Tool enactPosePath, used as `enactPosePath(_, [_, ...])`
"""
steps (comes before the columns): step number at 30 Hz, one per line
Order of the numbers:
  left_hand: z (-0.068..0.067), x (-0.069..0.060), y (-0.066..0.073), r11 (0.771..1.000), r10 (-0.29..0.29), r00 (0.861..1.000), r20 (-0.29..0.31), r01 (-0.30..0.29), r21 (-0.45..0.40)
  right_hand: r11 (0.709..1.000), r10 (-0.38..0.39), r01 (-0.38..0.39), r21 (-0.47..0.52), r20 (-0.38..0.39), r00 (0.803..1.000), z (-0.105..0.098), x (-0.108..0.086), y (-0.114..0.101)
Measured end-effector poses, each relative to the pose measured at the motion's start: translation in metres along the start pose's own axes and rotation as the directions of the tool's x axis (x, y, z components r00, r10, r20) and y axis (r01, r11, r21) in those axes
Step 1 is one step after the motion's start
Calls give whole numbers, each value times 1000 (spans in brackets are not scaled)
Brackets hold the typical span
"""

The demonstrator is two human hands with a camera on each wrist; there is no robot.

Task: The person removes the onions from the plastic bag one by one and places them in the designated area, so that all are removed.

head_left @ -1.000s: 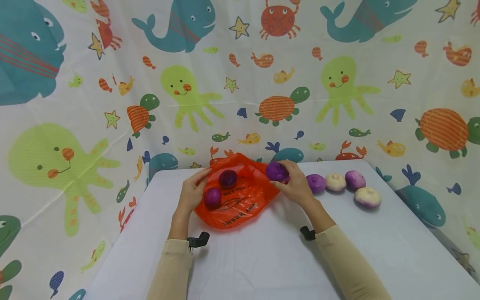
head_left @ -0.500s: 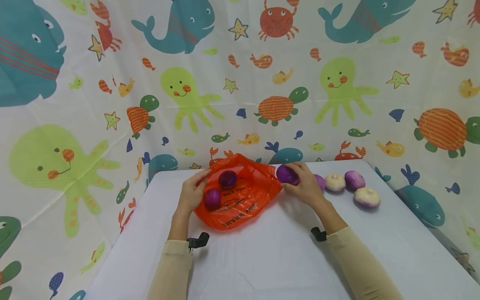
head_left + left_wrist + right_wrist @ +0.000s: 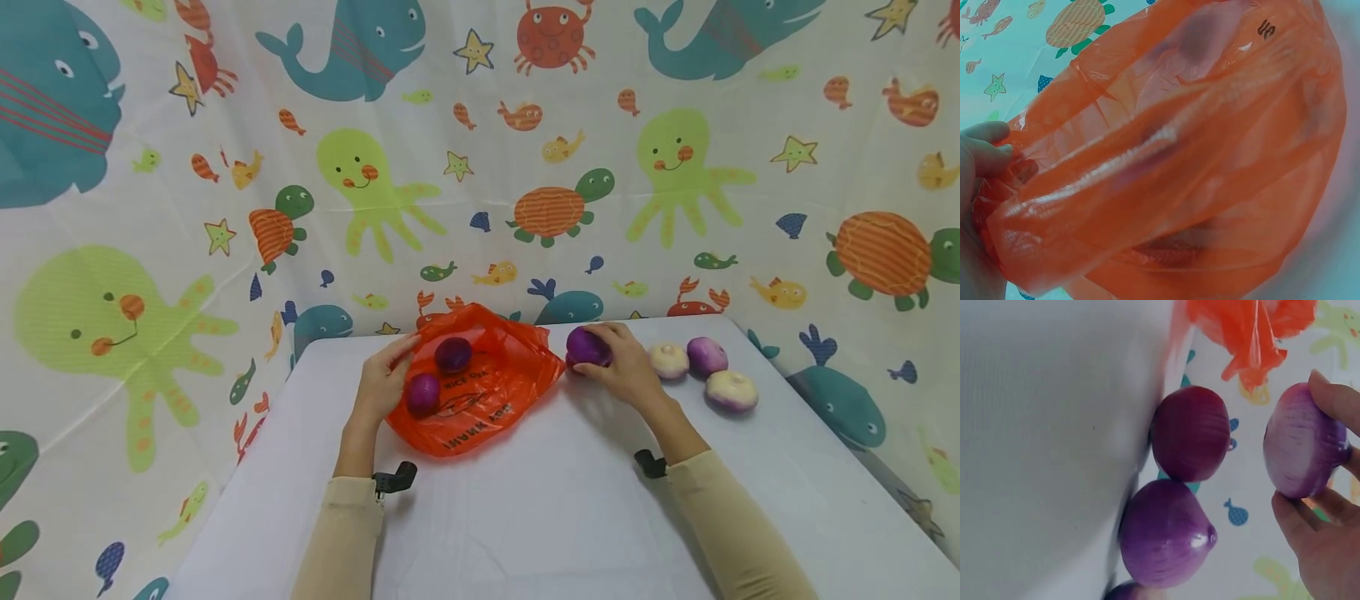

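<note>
Left hand: [image 3: 386, 379] grip narrow, pinching the left edge of the red bag [image 3: 487, 408]; plastic runs between thumb and fingers, and the fingers [image 3: 988, 132] show at the rim in the left wrist view.
Right hand: [image 3: 630, 367] grip holding one purple onion, the held onion [image 3: 1304, 440] — thumb on one side, fingers on the other.
Held onion position: raised off the surface [image 3: 480, 533], just beside the bag's right corner.
Bag: on the surface near its far edge, spread wide, thin, see-through, black print, "THANK" readable.
Bagged: two dark onions, the upper bagged onion [image 3: 453, 355] and the lower bagged onion [image 3: 423, 394], both in the left half, near the left hand.
Under/near right hand: dark red onion [image 3: 1191, 433] touching a violet onion [image 3: 1166, 534], both on the surface; head view mostly hides these two.
Right row: far pale onion [image 3: 669, 362], plain purple onion [image 3: 707, 357], near pale onion [image 3: 731, 392] — clustered on the surface.
Wrists: beige sleeves [image 3: 341, 525], black wrist mount [image 3: 395, 477] on each arm.
Backdrop: white curtain [image 3: 480, 217], printed sea animals, hanging behind the surface.
</note>
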State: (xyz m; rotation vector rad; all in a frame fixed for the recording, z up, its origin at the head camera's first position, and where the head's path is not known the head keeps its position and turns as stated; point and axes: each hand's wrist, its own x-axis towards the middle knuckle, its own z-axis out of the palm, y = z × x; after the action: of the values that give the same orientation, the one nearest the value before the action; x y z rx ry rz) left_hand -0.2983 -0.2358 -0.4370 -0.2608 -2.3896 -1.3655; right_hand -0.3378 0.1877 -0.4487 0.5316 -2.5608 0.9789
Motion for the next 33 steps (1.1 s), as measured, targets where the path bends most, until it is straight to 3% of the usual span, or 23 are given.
enactPosePath(15, [-1, 0, -1, 1000, -5, 1000, 5, 5, 7, 998, 24, -21, -59, 37, 999, -17, -9, 20])
enactPosePath(33, [0, 2, -3, 999, 37, 999, -4, -37, 6, 991, 72, -68, -114, 30, 997, -48, -21, 41])
